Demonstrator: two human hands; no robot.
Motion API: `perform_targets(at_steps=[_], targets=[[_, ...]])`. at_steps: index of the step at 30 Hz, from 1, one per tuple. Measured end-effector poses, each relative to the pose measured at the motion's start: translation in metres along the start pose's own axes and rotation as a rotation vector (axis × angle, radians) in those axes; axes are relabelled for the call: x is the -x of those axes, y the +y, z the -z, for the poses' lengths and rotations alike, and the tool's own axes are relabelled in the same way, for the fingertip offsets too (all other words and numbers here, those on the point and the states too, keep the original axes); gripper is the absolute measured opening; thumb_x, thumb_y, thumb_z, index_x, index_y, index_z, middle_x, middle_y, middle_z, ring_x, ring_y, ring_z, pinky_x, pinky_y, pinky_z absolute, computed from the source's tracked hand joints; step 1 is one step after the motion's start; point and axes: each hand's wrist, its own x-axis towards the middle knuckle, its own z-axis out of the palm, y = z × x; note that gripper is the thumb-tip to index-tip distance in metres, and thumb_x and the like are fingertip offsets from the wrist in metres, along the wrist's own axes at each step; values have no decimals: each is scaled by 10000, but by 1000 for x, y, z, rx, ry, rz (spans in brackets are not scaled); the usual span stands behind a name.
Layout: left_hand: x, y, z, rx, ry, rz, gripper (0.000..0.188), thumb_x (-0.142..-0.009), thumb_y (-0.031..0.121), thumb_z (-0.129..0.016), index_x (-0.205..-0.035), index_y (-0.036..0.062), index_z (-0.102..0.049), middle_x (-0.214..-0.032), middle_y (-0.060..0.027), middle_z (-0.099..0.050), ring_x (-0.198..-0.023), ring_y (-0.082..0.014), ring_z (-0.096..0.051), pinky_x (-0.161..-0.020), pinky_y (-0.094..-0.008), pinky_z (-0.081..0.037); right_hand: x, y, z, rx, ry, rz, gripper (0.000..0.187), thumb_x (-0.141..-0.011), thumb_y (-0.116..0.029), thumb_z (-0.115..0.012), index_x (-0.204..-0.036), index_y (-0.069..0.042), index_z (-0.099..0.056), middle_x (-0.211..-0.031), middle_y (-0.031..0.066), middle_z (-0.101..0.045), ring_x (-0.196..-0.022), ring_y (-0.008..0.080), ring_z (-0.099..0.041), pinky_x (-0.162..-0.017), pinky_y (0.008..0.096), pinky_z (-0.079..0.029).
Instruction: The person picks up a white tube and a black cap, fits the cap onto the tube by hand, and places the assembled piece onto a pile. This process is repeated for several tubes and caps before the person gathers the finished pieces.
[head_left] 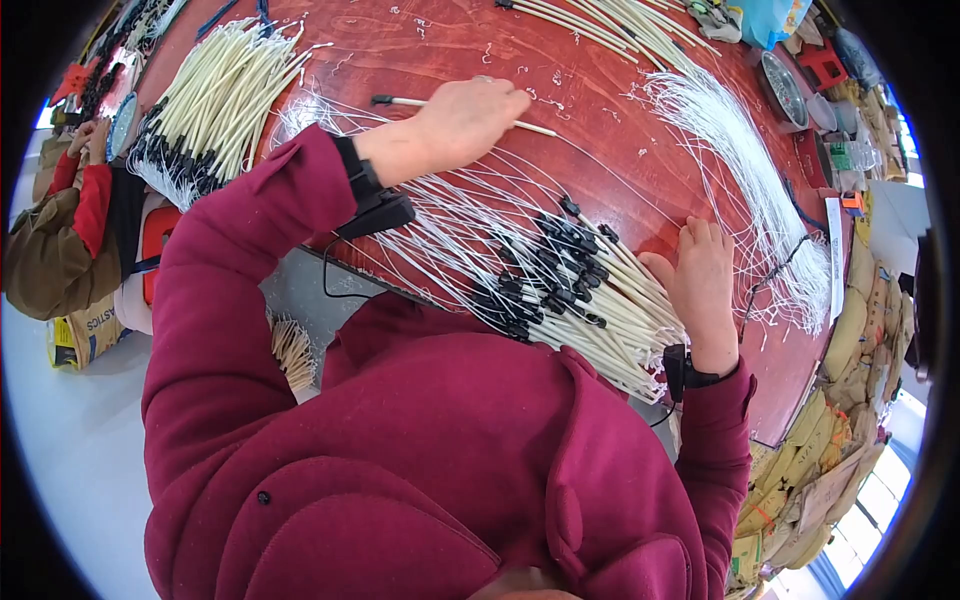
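Observation:
My left hand point(462, 122) is closed over a slim cream stick point(537, 129) with a black cap point(381, 100) at its left end. The stick lies slantwise just above the red table, and the fingers hide its middle. My right hand point(702, 285) is further right with curled fingers, where a thin white string point(625, 181) runs up to its fingertips; the grip itself is partly hidden. Between my forearms and against the near edge lies a heap of similar black-capped sticks point(610, 330), with long white strings point(440, 215) trailing leftward from it.
The red table point(420, 50) carries scattered thread scraps. A bundle of cream sticks point(225, 95) lies far left, more sticks point(600, 25) at the far edge. A hank of white strings point(745, 150) lies right. Bowls point(783, 90) stand far right. Another person point(65, 240) sits left.

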Motion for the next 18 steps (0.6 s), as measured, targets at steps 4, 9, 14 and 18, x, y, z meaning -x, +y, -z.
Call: perform_targets(at_steps=[4,9,14,18], targets=[[-36,38,-10,-40,26,-241,130,-857,117,-590,-962,42,-593,-943,-127,-635,-938,-331,-650,-763,-445,-556,3,11,-30,73,241,97,818,-905,-533,-597,-1343,144,-458,-1472,227,-410,-1298,383,-412,-1097,473,-323],[-87,113,-46,-7,37,-416,115,-835,121,-597,-904,48,-653,-927,-129,-661,-881,-306,-671,-678,-447,-564,-8,15,-42,-123,490,359,812,-905,-533,-582,-1379,113,-448,-1468,235,-415,-1297,397,-423,-1108,475,-313],[-83,132,-41,-23,167,-470,137,-823,145,-613,-930,67,-650,-950,-111,-654,-886,-286,-664,-674,-424,-549,-12,30,-44,-299,638,424,748,-877,-424,-666,-1403,63,-453,-1466,221,-435,-1316,397,-422,-1112,467,-317],[-60,84,8,-38,194,-275,220,-843,195,-637,-1010,52,-618,-976,-128,-627,-948,-319,-635,-774,-443,-521,-11,51,-42,-435,661,301,655,-912,-348,-654,-1413,28,-462,-1432,216,-473,-1295,389,-454,-1103,453,-340]])
